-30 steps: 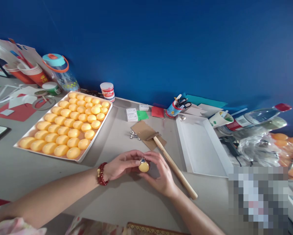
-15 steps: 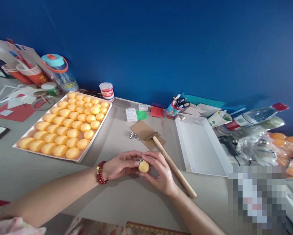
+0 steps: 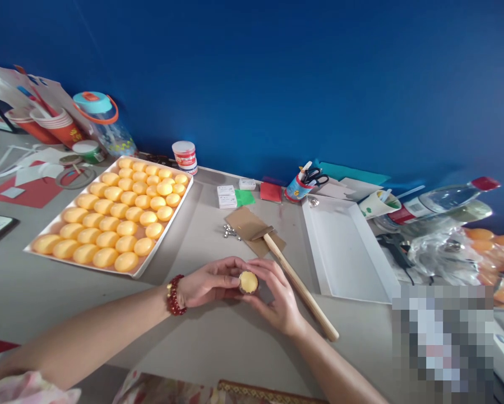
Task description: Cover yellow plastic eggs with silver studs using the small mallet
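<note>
Between my two hands, over the near middle of the table, is a small round piece (image 3: 248, 282) with a pale yellow face and a darker, jagged rim. My left hand (image 3: 218, 281) grips it from the left with its thumb on the edge. On the other side, my right hand (image 3: 277, 297) curls its fingers round the rim. A hammer (image 3: 301, 288) with a wooden handle lies just beyond my right hand, its head resting on brown cardboard (image 3: 245, 221). Several small shiny silver beads (image 3: 230, 232) lie to the left of the cardboard.
A tray (image 3: 144, 268) of yellow-orange balls is at the left. An open white box (image 3: 350, 252) lies at the right, with a bottle (image 3: 445, 199) behind it. Small white boxes (image 3: 226, 197) and a pen cup with scissors (image 3: 297, 188) stand near the blue wall.
The round piece has turned slightly in my fingers, and the shiny bit at its upper edge no longer shows. My hands have stayed nearly in place.
</note>
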`<state>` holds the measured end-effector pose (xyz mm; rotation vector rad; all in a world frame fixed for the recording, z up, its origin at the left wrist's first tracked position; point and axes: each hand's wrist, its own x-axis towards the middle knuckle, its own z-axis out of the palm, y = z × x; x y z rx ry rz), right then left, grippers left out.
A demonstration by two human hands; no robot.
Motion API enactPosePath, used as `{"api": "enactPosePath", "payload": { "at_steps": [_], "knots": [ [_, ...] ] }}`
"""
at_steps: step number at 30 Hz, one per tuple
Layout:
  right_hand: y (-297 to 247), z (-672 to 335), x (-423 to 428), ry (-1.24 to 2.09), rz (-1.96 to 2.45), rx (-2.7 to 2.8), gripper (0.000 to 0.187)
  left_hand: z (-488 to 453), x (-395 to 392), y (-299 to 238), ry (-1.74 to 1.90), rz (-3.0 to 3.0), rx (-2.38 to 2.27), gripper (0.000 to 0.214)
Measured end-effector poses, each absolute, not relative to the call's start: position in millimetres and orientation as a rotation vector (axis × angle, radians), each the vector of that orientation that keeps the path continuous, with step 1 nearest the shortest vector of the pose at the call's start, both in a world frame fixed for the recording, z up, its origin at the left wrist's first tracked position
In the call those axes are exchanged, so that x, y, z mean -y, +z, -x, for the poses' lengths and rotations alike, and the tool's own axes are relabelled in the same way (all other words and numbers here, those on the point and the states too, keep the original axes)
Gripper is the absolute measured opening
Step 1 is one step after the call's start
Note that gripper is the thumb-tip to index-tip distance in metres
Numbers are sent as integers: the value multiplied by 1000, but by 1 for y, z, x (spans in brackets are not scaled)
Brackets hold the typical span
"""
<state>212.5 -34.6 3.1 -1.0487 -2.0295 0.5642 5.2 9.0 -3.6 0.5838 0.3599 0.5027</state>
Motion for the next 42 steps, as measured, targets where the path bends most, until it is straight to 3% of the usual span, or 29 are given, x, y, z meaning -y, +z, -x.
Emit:
{"api": "enactPosePath", "payload": {
  "at_steps": [8,16,22,31,37,42],
  "knots": [
    [8,-213,31,576,1018,2146,50,-4,-9,-6,506,-614,-327,33],
    [4,-208,35,560,1058,2151,54,-7,-6,-1,514,-677,-403,26],
    [0,-209,37,465,1099,2054,41,-7,-6,-1,531,-649,-421,24],
    [11,-216,32,545,1037,2181,42,-9,-7,2,501,-650,-362,35],
    [-2,-214,35,521,1081,2087,60,-8,-7,-2,528,-651,-393,39],
    [-1,-214,36,495,1088,2069,40,-7,-8,-5,508,-664,-365,44]
  ]
}}
